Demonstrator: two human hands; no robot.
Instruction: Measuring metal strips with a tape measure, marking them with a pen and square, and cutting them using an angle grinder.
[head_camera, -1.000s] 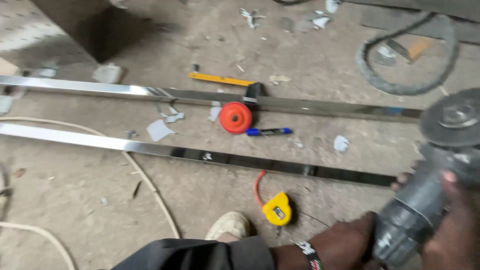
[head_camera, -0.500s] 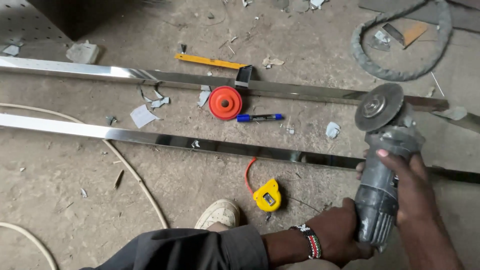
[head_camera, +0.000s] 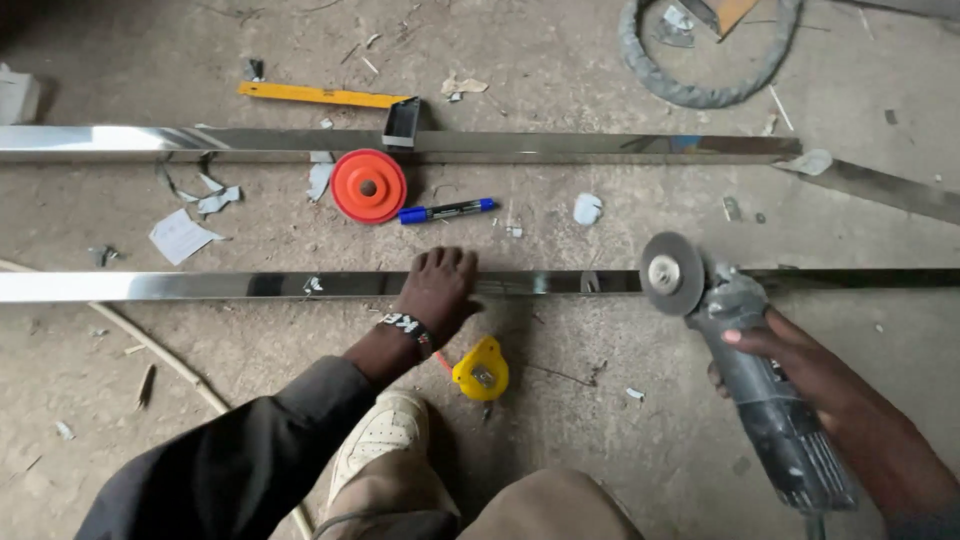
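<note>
My left hand (head_camera: 437, 290) presses flat on a long shiny steel tube (head_camera: 200, 286) that lies across the concrete floor. My right hand (head_camera: 800, 365) grips a grey angle grinder (head_camera: 745, 375). Its round disc (head_camera: 671, 274) stands at the tube's near edge, to the right of my left hand. A second steel tube (head_camera: 550, 145) lies parallel further away. A yellow tape measure (head_camera: 481, 369) rests on the floor just below my left wrist, next to my white shoe (head_camera: 380, 435).
An orange disc (head_camera: 369, 186), a blue marker (head_camera: 446, 211) and a yellow-and-black square (head_camera: 330, 98) lie between and behind the tubes. A coiled grey hose (head_camera: 700, 60) is at the back right. Paper scraps (head_camera: 182, 236) and a pale cable (head_camera: 160, 360) litter the left.
My left hand left the grinder and moved onto the near tube. The right hand now holds the grinder alone, and its disc has come down to the tube's edge.
</note>
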